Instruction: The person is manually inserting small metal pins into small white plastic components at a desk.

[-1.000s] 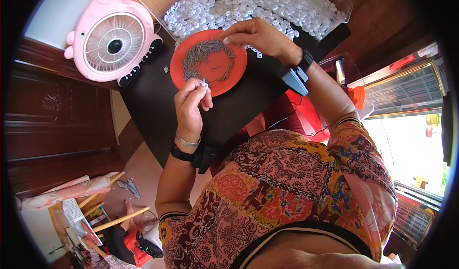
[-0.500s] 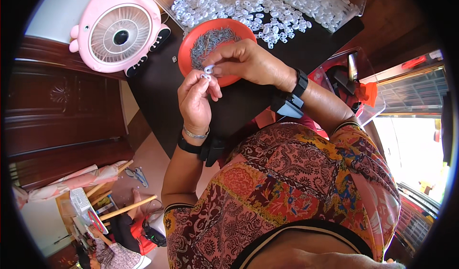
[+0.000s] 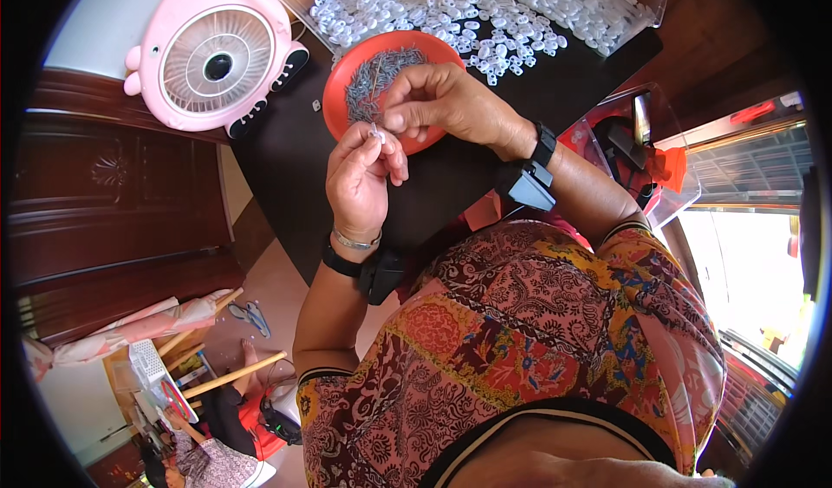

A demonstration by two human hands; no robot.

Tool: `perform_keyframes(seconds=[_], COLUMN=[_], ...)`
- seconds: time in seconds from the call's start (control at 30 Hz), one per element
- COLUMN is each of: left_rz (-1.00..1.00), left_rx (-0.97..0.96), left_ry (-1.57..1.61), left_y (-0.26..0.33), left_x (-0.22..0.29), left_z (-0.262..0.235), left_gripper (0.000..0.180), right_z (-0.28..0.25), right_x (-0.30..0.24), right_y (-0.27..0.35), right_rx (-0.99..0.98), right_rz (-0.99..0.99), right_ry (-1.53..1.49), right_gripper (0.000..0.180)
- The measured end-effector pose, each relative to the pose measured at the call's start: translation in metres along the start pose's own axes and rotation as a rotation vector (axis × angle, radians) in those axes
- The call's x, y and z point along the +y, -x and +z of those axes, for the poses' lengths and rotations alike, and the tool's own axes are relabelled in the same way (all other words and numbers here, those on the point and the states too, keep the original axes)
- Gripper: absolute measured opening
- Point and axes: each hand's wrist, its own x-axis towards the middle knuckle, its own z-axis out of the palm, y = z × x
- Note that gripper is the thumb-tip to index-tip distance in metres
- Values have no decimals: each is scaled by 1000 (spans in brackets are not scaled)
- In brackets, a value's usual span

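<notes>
Above the near edge of a red-orange bowl, my left hand pinches a small white plastic piece between thumb and fingertips. A thin grey pin-like part seems to stand up from that piece. Just to its right is my right hand, its thumb and forefinger pressed together beside the piece. Whatever these fingers hold is too small to make out. Inside the bowl lies a heap of thin grey metal pieces, like screws or nails, partly covered by my right hand.
Loose white oval pieces with holes lie heaped at the back of the dark table, beside a clear bin full of them. A pink fan stands at the back left. Another person sits at the lower left.
My right hand's fingertips have drawn slightly right, away from the white piece. A second white piece that showed at those fingertips is no longer visible there. My left hand has barely moved.
</notes>
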Motion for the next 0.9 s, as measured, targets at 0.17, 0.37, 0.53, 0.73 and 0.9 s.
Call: perform_keyframes(seconds=[0.17,0.37,0.53,0.73,0.9], left_rz=[6,-5,-5,-34,-32], left_rx=[176,229,256,275,273], left_ry=[-268,-352,-368,-358,-352], left_y=[1,1,2,2,2], left_x=[-3,-6,-4,-4,-5], left_z=[3,3,5,5,4], left_gripper=[16,17,17,17,18], right_z=[-1,3,4,6,7], right_x=[-1,0,0,1,0], right_y=[-3,0,1,4,4], right_rx=[101,81,70,107,112], right_rz=[54,-29,-79,-107,-91], right_ry=[36,23,74,190,200], right_gripper=[19,16,16,16,16])
